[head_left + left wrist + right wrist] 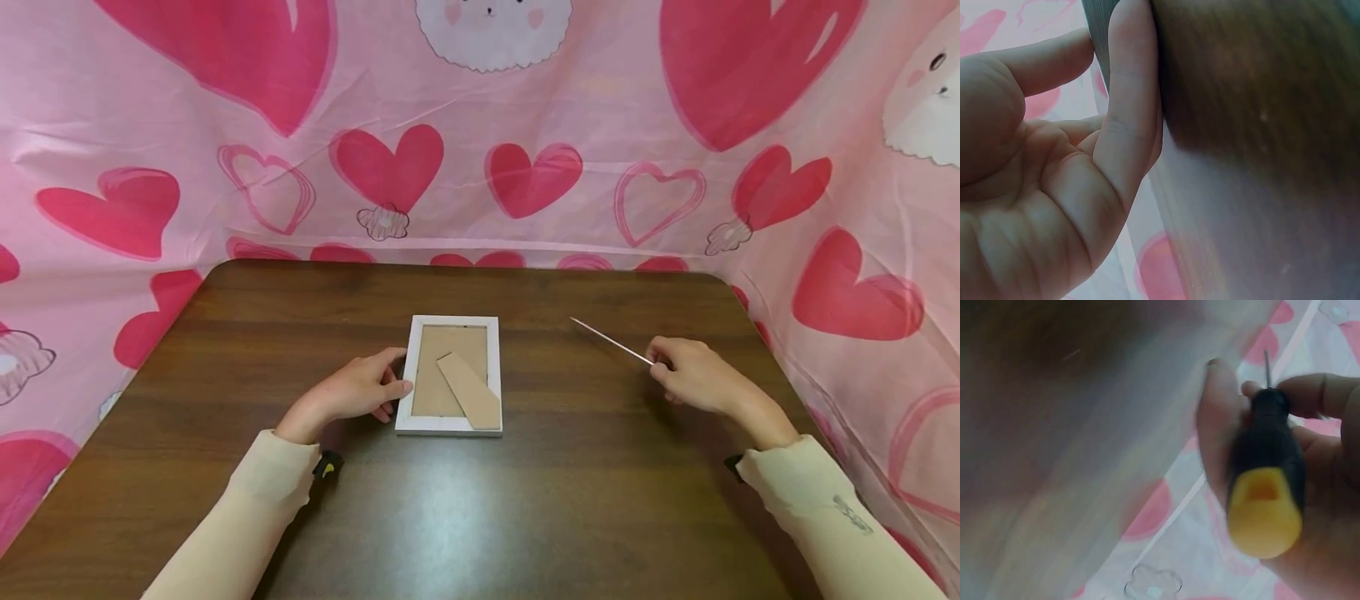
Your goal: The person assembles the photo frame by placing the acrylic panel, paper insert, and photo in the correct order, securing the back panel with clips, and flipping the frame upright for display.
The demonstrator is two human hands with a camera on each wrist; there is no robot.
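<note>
A white picture frame [448,425] lies face down, its brown back panel and angled stand leg [471,392] uppermost. My left hand [360,386] is at its left side, with the thumb over the edge and the index finger against it; the left wrist view shows these fingers [1132,81] nearly straight. Off to the right, my right hand [693,371] grips a screwdriver [1266,481] with a black and yellow handle. In the head view the hand hides that handle, while the thin shaft [611,341] points left and away, apart from the frame.
Everything lies on a dark brown wooden table [450,517] with rounded far corners. Pink cloth [465,108] printed with hearts hangs behind it and along both sides.
</note>
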